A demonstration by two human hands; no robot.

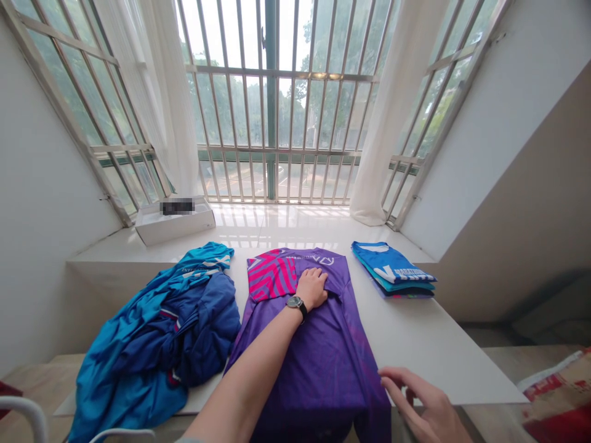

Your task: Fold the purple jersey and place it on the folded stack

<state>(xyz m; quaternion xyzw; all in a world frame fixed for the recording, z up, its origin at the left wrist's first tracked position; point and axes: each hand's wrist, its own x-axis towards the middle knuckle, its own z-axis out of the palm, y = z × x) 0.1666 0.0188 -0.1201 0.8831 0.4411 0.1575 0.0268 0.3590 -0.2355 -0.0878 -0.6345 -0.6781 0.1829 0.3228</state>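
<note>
My left hand (311, 289), with a black-faced wristwatch (295, 304) on its wrist, lies flat on a purple sports jersey (318, 363), pressing a fold near the collar. A pink-and-blue patterned panel (271, 275) of that jersey is folded over at the far left of it. My right hand (415, 400) hovers by the jersey's lower right edge, fingers apart, holding nothing. To the left lies a crumpled heap of blue jerseys (161, 332). A neat stack of folded blue garments (392, 271) sits to the right.
Everything lies on a white board (415, 338) on a glossy white window ledge (277, 224). A white box (175, 224) stands at the back left. Barred windows (277, 111) and white curtains (383, 123) close off the far side. A red patterned cloth (554, 391) shows at lower right.
</note>
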